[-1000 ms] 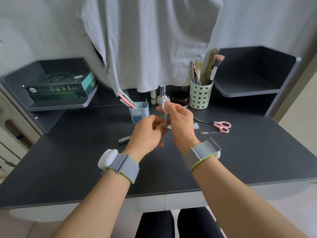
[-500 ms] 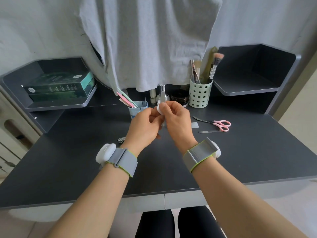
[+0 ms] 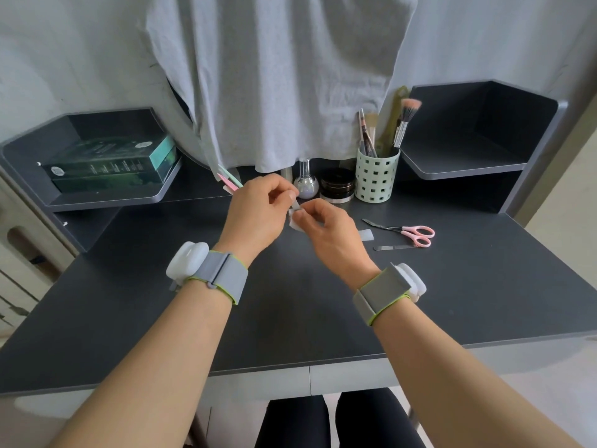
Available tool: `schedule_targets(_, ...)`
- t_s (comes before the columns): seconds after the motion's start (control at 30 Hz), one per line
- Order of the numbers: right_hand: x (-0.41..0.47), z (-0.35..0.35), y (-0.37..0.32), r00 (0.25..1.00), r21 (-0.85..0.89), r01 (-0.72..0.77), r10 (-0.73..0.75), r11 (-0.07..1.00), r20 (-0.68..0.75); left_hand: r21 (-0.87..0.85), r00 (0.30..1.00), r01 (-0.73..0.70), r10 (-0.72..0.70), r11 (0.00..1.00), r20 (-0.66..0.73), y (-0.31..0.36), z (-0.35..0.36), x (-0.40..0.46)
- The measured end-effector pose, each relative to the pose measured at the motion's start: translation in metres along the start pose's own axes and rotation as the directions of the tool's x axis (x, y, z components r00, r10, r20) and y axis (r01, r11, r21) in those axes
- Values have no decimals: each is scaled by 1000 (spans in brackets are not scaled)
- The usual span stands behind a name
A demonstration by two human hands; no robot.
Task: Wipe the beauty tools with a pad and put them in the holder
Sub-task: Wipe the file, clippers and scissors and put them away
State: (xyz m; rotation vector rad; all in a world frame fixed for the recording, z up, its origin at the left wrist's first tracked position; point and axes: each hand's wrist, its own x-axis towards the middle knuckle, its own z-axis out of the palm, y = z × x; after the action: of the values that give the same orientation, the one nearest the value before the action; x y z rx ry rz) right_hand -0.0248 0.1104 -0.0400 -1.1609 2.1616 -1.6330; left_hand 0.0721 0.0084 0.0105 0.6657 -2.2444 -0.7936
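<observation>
Two hands are locked together over the middle of the bench (image 3: 290,318), and the picture has shifted in the last second. A moment ago the right hand (image 3: 326,231) stood above the left hand (image 3: 258,215), drawing the pad up along a slim metal tool. Now the left hand has climbed up and to the far left, towards the small holder that it now hides, while the right hand has dropped lower and nearer.

Left-hand fingers (image 3: 284,192) are curled and appear to pinch the top of the tool, of which only a sliver shows between the hands. Right-hand fingertips pinch the white pad (image 3: 294,221), which is folded around the tool's lower end. So the wipe reads as running down the length and close to coming off the tip.

Pink and green nail files (image 3: 230,182) poke out just left of the left hand, marking where the holder sits behind it. My guess is this tool is about to go in beside them.

Plenty remains: pink-handled scissors (image 3: 410,232) and a flat metal file (image 3: 395,247) lie untouched to the right, with a small pale piece (image 3: 366,235) near them. Over at the far right, a green perforated cup (image 3: 376,176) holds brushes
</observation>
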Motion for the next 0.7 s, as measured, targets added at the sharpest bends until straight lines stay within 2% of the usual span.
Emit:
schedule_targets(0.17, 3, -11, 0, 999, -55, 13, -11, 998, 44, 33, 999, 42, -42, 999, 6, -4, 2, -6)
schedule_targets(0.27, 7, -18, -1, 997, -167, 39, -27, 985, 78, 45, 999, 48, -48, 998, 18, -7, 2, -9)
schedule_targets(0.47, 13, -24, -6, 986, -374, 157, -121, 914, 117, 160, 992, -62, 44, 985, 114, -4, 0, -10)
schedule_targets(0.6, 14, -24, -6, 983, -377, 179, -149, 909, 107, 149, 995, -50, 37, 988, 88, -2, -1, -12)
schedule_targets(0.7, 14, -27, -2, 990, -291, 130, -107, 948, 92, 133, 998, -20, 13, 991, 55, -3, -2, -15)
